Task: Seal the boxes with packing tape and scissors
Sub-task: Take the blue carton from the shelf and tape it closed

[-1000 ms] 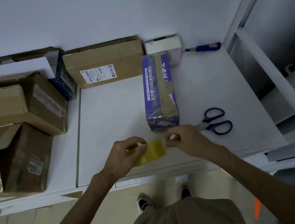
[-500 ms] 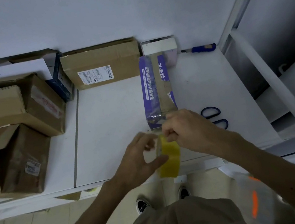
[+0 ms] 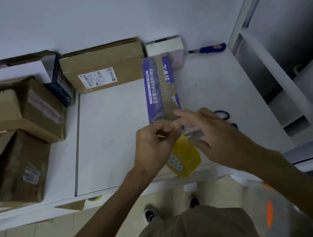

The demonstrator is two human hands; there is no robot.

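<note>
A long purple box [image 3: 154, 89] with a brown tape strip along its top lies on the white table [image 3: 113, 138]. My left hand [image 3: 154, 149] grips the yellow tape roll [image 3: 185, 159] at the box's near end. My right hand [image 3: 210, 138] hovers just right of it, fingers spread and blurred, tips near the box end. Blue-handled scissors [image 3: 223, 115] lie behind my right hand, mostly hidden.
Several brown cardboard boxes [image 3: 12, 113] stand stacked at the left, another [image 3: 103, 67] against the back wall beside a small white box [image 3: 164, 46]. A blue-handled knife [image 3: 210, 49] lies at the back right. A white shelf frame [image 3: 282, 84] borders the table's right side.
The roll has turned from flat to upright and moved toward the box's near end. My right hand has let go of the tape end and its fingers have spread.
</note>
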